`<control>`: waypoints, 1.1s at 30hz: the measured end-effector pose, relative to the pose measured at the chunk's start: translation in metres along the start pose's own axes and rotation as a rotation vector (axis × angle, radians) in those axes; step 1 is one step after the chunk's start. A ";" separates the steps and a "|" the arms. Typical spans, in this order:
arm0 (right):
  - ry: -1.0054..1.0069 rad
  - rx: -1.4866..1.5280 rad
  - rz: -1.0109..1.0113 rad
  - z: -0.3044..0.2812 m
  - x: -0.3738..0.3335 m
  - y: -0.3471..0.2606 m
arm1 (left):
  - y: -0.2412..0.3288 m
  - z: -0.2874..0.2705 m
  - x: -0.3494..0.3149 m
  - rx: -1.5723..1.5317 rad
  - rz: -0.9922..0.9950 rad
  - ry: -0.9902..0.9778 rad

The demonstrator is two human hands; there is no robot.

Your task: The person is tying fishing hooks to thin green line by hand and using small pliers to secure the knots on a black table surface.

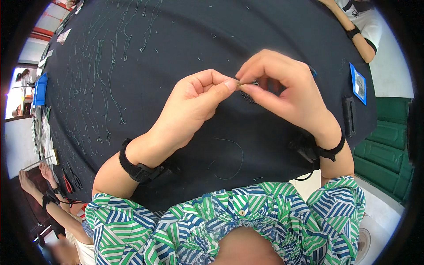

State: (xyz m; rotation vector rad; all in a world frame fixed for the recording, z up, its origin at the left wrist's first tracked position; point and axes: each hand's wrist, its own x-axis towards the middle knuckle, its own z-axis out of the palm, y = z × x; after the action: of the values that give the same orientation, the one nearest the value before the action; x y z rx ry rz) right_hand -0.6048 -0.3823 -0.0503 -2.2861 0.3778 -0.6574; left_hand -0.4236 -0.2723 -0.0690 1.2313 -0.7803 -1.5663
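My left hand and my right hand meet over the middle of the dark cloth. Thumb and forefinger of each are pinched together, fingertips nearly touching. Between them sits a tiny brownish thing, too small to make out. Right behind the fingertips, partly hidden by my right hand, lies a small heap of dark curled metal pieces that look like fish hooks. A thin green line curves loosely across the cloth below my hands; whether it runs up to my fingers I cannot tell.
Many thin green lines with small hook-like ends lie across the left of the dark cloth. A blue packet and a black case rest at the right. Red-handled pliers lie at the left edge. Other people's arms show at the rim.
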 end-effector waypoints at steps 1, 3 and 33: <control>0.001 0.001 0.001 0.000 -0.001 0.000 | 0.000 0.000 0.000 0.001 -0.001 0.000; 0.055 0.149 0.143 0.000 -0.002 0.000 | 0.002 0.000 0.000 0.052 0.015 0.000; -0.051 0.106 0.182 0.001 0.000 -0.008 | 0.000 0.002 -0.003 0.068 0.069 0.029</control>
State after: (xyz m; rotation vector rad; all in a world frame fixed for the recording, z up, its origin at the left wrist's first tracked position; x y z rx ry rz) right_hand -0.6037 -0.3758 -0.0451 -2.1335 0.5074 -0.5146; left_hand -0.4252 -0.2700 -0.0675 1.2606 -0.8548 -1.4741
